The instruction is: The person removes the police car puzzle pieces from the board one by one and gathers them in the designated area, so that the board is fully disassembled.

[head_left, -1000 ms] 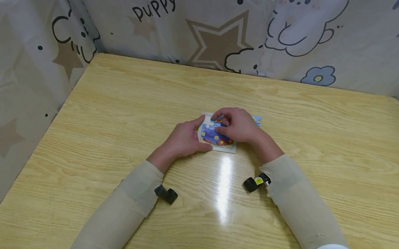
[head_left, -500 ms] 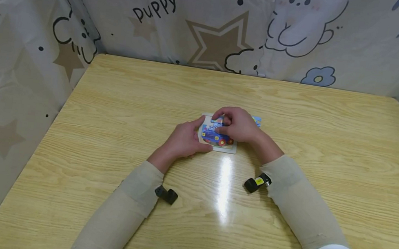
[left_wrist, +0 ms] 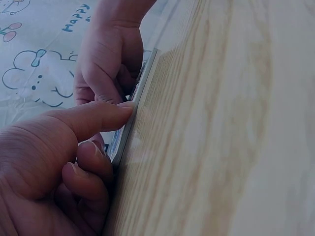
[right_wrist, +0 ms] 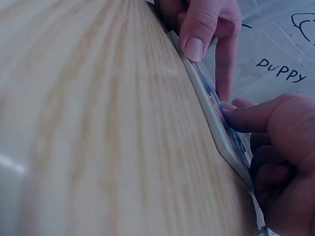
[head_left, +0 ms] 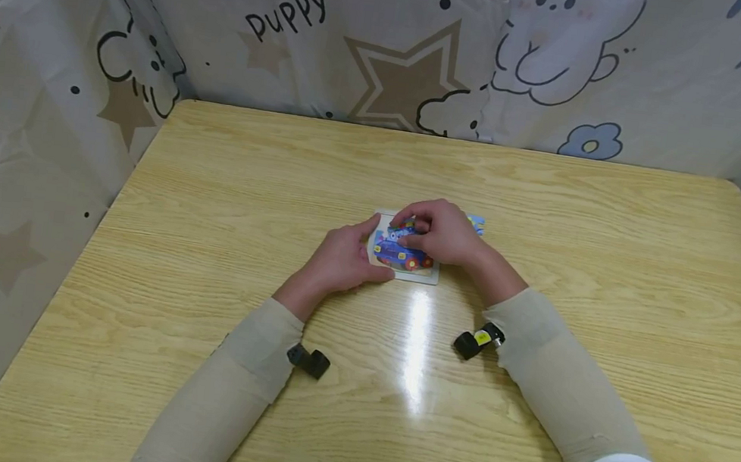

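A small jigsaw puzzle board (head_left: 416, 276) with a pale frame and a blue vehicle picture with red wheels lies flat on the table. My left hand (head_left: 343, 258) grips its left side, thumb at the near edge and a finger at the far left corner. In the left wrist view, the left thumb (left_wrist: 118, 114) presses the board's edge. My right hand (head_left: 444, 232) is over the upper right of the board, pinching a small colourful puzzle piece (head_left: 399, 230) between thumb and forefinger. The hand covers part of the picture, and the piece's outline is partly hidden.
Another blue puzzle piece (head_left: 477, 224) lies on the wooden table (head_left: 247, 171) just beyond the right hand, partly hidden by it. A printed cloth (head_left: 280, 61) hangs behind the table's far edge. Black wrist cameras (head_left: 309, 361) sit on both sleeves.
The puzzle piece in my right fingers has turned and shifted slightly on the board. My left hand and the board stay in place.
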A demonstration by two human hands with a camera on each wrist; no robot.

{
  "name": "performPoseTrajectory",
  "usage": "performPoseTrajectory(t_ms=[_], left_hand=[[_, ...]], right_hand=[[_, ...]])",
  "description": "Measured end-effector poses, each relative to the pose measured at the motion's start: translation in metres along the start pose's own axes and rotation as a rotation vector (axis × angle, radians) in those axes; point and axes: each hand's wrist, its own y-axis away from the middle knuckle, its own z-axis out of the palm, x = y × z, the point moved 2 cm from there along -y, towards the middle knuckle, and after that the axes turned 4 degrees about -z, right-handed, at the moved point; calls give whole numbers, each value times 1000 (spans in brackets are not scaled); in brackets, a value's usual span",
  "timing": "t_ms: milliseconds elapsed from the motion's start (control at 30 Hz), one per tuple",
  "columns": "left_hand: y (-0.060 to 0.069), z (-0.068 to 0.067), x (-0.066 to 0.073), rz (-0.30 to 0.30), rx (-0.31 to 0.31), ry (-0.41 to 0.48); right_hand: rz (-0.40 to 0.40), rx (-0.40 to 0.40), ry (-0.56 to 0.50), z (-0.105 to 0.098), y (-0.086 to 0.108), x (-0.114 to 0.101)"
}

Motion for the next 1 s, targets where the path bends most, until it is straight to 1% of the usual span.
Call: performPoseTrajectory(t_ms=[133, 200, 333, 500, 767, 1000], left_hand=[[0, 1, 0, -9, -1, 3], [0, 1, 0, -14, -1, 6], [-1, 2, -1, -30, -5, 14], [-1, 1, -2, -23, 2, 2], [-1, 1, -1, -28, -2, -6], [-1, 0, 0, -11, 20, -15]], right_hand=[[7, 9, 3, -2, 1, 0], [23, 20, 7, -3, 3, 1], [49, 25, 59, -6, 6, 2], [57, 14, 110, -8, 7, 2], [85, 13, 113, -7, 7, 5], [91, 15, 112, -9, 6, 3]])
